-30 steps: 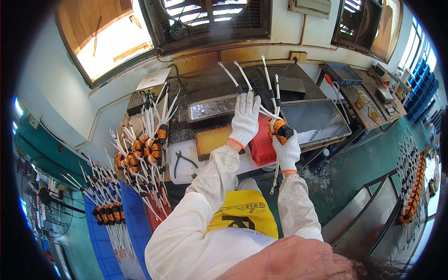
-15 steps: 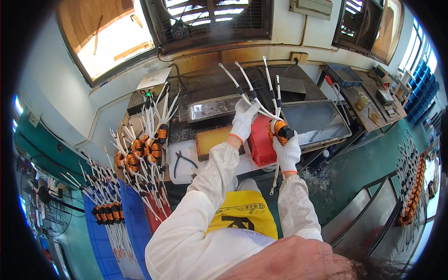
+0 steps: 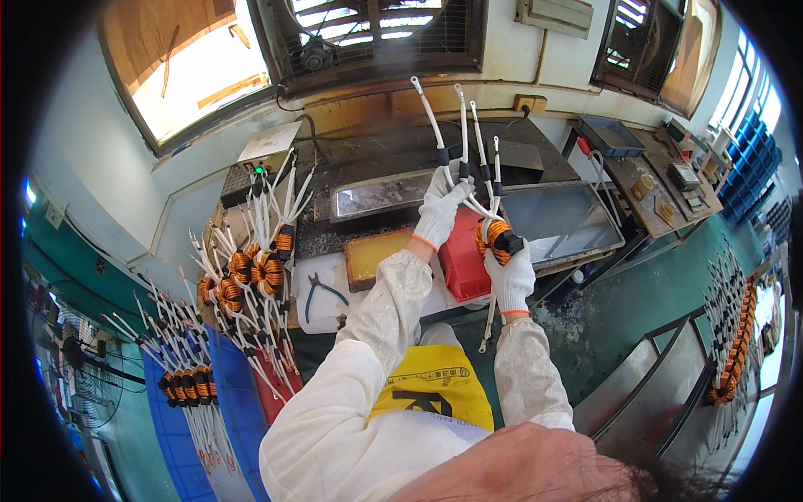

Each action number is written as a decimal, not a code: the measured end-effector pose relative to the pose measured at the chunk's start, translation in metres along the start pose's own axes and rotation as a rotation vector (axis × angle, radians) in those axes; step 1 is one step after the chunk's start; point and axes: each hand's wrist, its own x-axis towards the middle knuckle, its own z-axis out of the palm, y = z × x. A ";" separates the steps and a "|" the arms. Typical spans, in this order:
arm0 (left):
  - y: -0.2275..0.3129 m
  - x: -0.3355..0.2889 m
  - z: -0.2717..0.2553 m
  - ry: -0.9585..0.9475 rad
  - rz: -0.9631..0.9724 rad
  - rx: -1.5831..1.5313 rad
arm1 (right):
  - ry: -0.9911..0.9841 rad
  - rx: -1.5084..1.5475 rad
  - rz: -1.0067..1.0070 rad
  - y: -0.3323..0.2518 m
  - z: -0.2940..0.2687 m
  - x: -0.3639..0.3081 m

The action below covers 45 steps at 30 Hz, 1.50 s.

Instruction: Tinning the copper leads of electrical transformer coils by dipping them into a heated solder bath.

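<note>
My right hand (image 3: 510, 280), in a white glove with an orange cuff, is closed around a toroidal coil (image 3: 495, 234) wound with orange wire and fitted with a black block. Several white sleeved leads (image 3: 464, 134) with metal lug tips and black bands rise from the coil. Another lead hangs below my right hand. My left hand (image 3: 443, 209), gloved alike, is closed on the leads just below their black bands; its fingertips are partly hidden. Under the coil and between my hands is a red plastic bin (image 3: 462, 272).
A tray of yellow material (image 3: 375, 259), a metal-framed rectangular pan (image 3: 381, 198) and a grey-surfaced tray (image 3: 565, 217) sit on the bench. Pliers (image 3: 320, 294) lie left. More coils (image 3: 268, 272) are heaped beside them; others fill a blue bin (image 3: 238, 376). A coil row (image 3: 736, 351) stands right.
The leads in my left hand have swung more upright and closer together, their tips moving up and right. Both hands keep their hold.
</note>
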 end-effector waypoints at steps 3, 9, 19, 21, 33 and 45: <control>-0.002 0.000 -0.005 -0.001 0.021 0.040 | 0.010 0.005 -0.010 -0.002 0.002 -0.001; -0.026 -0.028 -0.002 0.134 -0.071 0.266 | 0.031 -0.013 -0.009 0.003 0.006 0.002; -0.108 -0.092 -0.018 0.013 -0.153 0.245 | 0.058 -0.058 -0.012 0.000 0.005 -0.003; -0.105 -0.095 -0.019 0.018 -0.183 0.318 | 0.102 -0.051 -0.042 0.003 0.005 -0.002; -0.117 -0.092 -0.029 0.034 -0.250 -0.079 | 0.087 -0.053 -0.036 0.004 0.008 0.000; -0.115 -0.107 -0.031 0.133 -0.293 -0.022 | 0.032 -0.040 -0.005 -0.003 0.002 -0.003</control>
